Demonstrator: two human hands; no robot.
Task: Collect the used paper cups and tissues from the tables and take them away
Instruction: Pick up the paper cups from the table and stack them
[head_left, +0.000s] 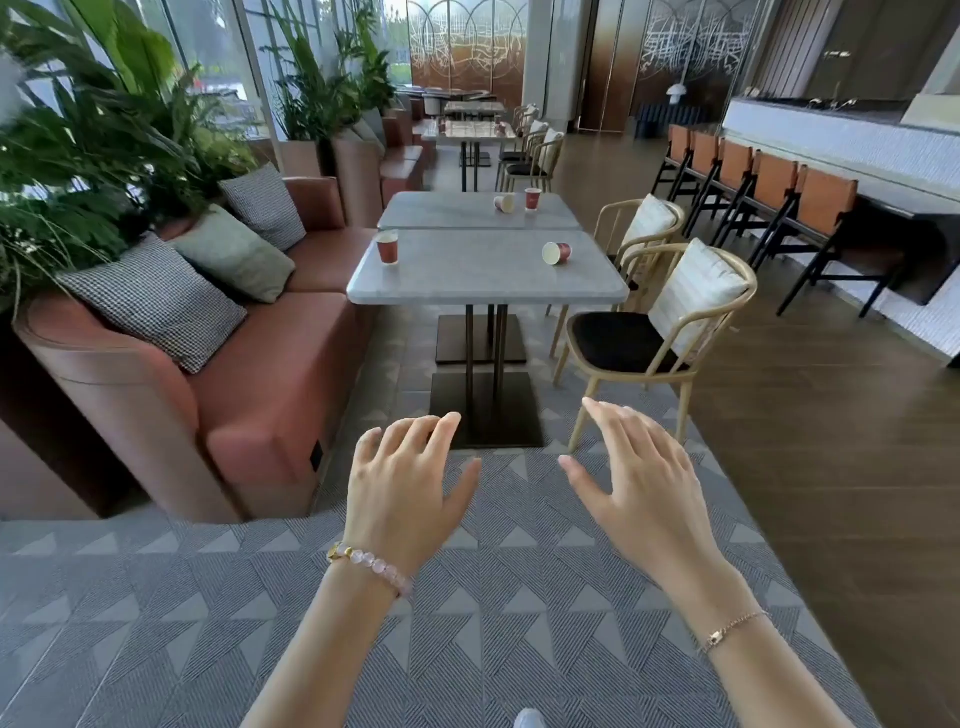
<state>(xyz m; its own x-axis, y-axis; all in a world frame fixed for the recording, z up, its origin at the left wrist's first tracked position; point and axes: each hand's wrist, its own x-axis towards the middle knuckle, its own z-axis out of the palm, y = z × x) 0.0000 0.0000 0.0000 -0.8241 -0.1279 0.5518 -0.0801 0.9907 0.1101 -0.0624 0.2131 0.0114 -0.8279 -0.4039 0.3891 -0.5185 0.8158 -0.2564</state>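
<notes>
near tables (483, 275): 2 | cups (387, 248) there: 4, 2 tipped | left hand (405, 483), right hand (641, 483): fingers (410, 434) spread, empty

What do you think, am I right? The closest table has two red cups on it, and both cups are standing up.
Not quite. The closest table does have two red cups on it, but only the left cup is standing up. The right cup is lying on its side, with its open end facing us. The head view shows this.
</notes>
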